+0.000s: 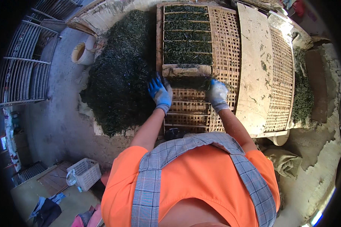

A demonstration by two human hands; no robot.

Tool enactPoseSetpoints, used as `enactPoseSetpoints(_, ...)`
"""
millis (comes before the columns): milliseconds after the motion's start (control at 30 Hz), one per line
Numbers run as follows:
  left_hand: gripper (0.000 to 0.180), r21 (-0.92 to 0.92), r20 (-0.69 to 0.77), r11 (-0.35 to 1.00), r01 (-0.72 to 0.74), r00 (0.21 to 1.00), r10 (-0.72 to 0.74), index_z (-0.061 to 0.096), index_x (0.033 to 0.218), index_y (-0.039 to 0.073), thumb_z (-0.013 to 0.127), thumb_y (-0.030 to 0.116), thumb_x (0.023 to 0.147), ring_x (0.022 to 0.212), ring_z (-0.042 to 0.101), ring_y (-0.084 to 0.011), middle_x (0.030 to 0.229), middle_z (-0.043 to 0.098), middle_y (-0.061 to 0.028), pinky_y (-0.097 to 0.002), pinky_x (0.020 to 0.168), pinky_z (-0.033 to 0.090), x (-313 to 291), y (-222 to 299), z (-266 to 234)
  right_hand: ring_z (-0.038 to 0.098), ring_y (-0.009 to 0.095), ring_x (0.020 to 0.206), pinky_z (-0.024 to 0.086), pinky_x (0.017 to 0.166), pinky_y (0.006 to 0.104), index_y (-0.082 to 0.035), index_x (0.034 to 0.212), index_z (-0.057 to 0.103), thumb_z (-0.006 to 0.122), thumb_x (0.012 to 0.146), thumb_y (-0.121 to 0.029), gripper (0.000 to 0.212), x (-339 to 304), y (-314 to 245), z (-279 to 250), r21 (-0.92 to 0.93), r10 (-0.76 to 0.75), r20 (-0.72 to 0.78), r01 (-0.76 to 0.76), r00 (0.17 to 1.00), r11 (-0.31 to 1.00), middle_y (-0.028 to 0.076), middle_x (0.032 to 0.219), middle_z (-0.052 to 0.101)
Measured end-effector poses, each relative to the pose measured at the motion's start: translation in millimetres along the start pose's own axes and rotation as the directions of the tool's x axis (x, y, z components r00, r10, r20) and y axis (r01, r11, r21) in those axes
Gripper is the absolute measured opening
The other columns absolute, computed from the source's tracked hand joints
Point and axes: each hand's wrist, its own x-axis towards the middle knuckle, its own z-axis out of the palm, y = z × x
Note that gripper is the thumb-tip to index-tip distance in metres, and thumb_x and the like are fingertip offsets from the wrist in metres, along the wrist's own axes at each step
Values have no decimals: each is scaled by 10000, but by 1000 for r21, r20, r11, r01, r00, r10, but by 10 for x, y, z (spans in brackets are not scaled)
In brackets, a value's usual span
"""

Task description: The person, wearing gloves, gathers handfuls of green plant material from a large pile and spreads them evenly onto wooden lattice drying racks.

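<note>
A long wooden frame [160,41] stands in front of me, its upper rows packed with dark green shredded leaf-like material [187,46]. Below those rows lies a pale wooden bar [187,70], and just under it runs a dark strip of the same stuff [186,82]. My left hand [161,94], in a blue and white glove, rests at the strip's left end with its fingers spread. At the right end is my right hand [218,94], gloved alike, beside the woven slat mat [224,45]; its fingertips are partly hidden by loose strands.
A big dark green heap [119,75] lies left of the frame. On the right are a pale board [254,72] and another woven mat [279,79]. A bucket [79,53], metal racks [28,60] and a white plastic basket [85,174] stand farther left.
</note>
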Motion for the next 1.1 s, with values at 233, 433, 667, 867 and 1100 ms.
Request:
enactPoseSetpoints(233, 786, -83, 99, 992, 94, 991, -86, 231, 1525, 107, 586, 433, 904, 1414, 282, -367, 1527, 314, -190, -502, 1157, 233, 62, 26, -205, 684, 266, 913, 546, 794, 351, -33, 1161, 638, 573, 897, -158, 299, 314, 1129, 597, 955, 272, 297, -288, 915, -71, 104, 1023, 712)
enactPoseSetpoints(433, 773, -108, 58, 993, 42, 998, -36, 220, 1530, 148, 566, 458, 913, 1399, 302, -348, 1517, 330, -177, -508, 1143, 251, 77, 14, -273, 674, 193, 779, 557, 620, 309, -8, 1137, 627, 627, 930, -168, 262, 35, 1878, -16, 900, 400, 366, -429, 840, 76, 101, 996, 704)
enactPoseSetpoints(667, 768, -148, -3, 989, 14, 1000, -15, 204, 1535, 149, 546, 457, 920, 1383, 325, -367, 1500, 361, -180, -536, 1114, 274, 97, -25, -194, 638, 164, 675, 513, 576, 269, 2, 1173, 616, 663, 926, -258, 362, -2, 1104, -478, 905, 205, 401, -420, 893, 62, 79, 927, 691)
enactPoseSetpoints(867, 522, -540, 35, 841, -40, 997, 70, 453, 1415, 78, 536, 313, 956, 1311, 444, -328, 1415, 479, -181, -395, 1086, 363, 76, -259, -578, 591, 135, 630, 496, 591, 295, -45, 1018, 696, 689, 871, -431, 414, -69, 1229, -997, 681, 308, 385, -493, 870, 541, 23, 776, 665)
enactPoseSetpoints(1100, 324, -917, 380, 14, 398, 885, -269, 560, 1278, -35, 452, 80, 995, 1130, 575, -163, 1230, 632, -87, -272, 996, 437, -494, -958, -543, 663, 154, 589, 461, 451, 260, -61, 1219, 612, 563, 979, -382, 403, -14, 1155, -1012, 753, 112, 483, -477, 868, 452, 64, 931, 701)
